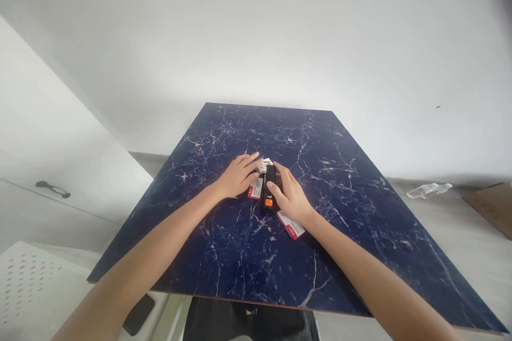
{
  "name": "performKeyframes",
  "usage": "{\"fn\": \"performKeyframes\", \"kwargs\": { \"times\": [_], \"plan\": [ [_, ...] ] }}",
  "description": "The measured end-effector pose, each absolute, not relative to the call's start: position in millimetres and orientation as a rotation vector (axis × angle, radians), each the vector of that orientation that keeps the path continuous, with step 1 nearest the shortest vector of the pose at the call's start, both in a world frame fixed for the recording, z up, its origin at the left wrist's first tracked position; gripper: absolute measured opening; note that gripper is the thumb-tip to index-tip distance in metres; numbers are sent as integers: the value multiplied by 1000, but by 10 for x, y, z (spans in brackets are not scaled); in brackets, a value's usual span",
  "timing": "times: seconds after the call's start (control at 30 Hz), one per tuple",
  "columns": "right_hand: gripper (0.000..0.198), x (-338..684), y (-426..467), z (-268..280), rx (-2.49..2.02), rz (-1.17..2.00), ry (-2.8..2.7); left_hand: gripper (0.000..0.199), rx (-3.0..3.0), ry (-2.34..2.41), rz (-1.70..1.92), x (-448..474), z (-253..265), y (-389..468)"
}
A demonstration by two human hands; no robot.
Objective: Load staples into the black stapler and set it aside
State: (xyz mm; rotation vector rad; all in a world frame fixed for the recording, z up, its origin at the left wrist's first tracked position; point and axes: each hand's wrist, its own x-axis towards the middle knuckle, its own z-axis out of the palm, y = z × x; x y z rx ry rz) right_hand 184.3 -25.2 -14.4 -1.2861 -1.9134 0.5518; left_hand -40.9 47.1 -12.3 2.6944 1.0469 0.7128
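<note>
We see the black device [270, 177] lying near the middle of the blue marbled table [224, 256], its long axis running from our side toward the wall, the far end leaning slightly right. Its orange patch [269, 202] sits at the end nearest us. Our right hand [293, 194] lays its thumb over the device's top, with the fingers along its right side; we cannot tell whether that grip is clamped on it. Our left hand [236, 177] has its fingers spread beside a small white piece [264, 164] near the far end; we cannot tell whether its grip pinches that piece. One red-and-white packet [255, 189] lies just left of the device, and a second packet [291, 225] lies slanted beneath our right wrist.
</note>
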Motion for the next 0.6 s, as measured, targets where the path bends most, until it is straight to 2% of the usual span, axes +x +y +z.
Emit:
{"fn": "performKeyframes", "kwargs": {
  "times": [0.33, 0.47, 0.6],
  "plan": [
    [60, 1868, -264, -5, -1404, 493, -2029, 36, 2698, 989, 723, -414, -97, 413],
    [49, 2098, -297, 324, -1561, 448, -2216, 34, 2669, 1015, 777, -449, -66, 383],
    [39, 2330, -450, 567, -1444, 636, -2548, 44, 2638, 940, 669, -462, -40, 382]
  ]
}}
